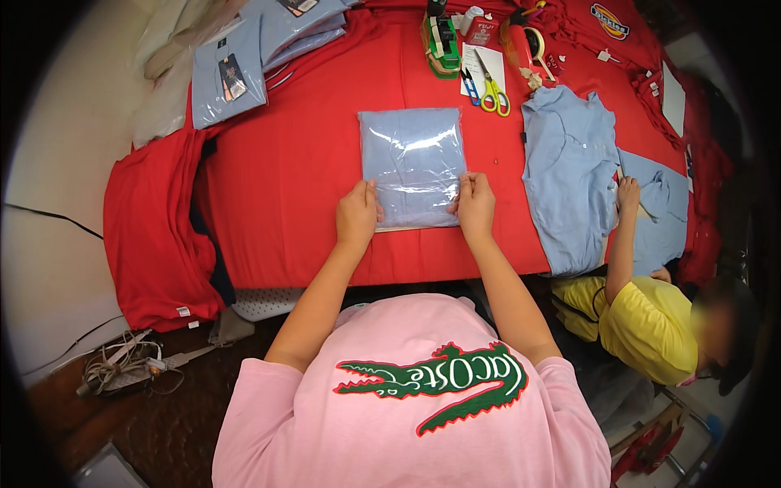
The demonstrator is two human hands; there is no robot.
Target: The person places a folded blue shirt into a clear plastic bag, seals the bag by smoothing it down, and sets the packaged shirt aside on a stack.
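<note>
Spanning the gap between both hands, a flat, near-rectangular packet [412, 163] of folded blue cloth in glossy, creased clear film is held over the desk [285, 179], its slightly longer axis pointed away from the body; its near side edges are pinched in the left hand's [358, 213] grip and the right hand's [476, 205] grip, neither clearly nearer. Beneath, soft red fabric is spread; to the right a limp, wrinkled blue shirt [569, 171] is laid out, and farther off yellow-handled scissors [490, 85] and a green tape dispenser [442, 50] are set.
</note>
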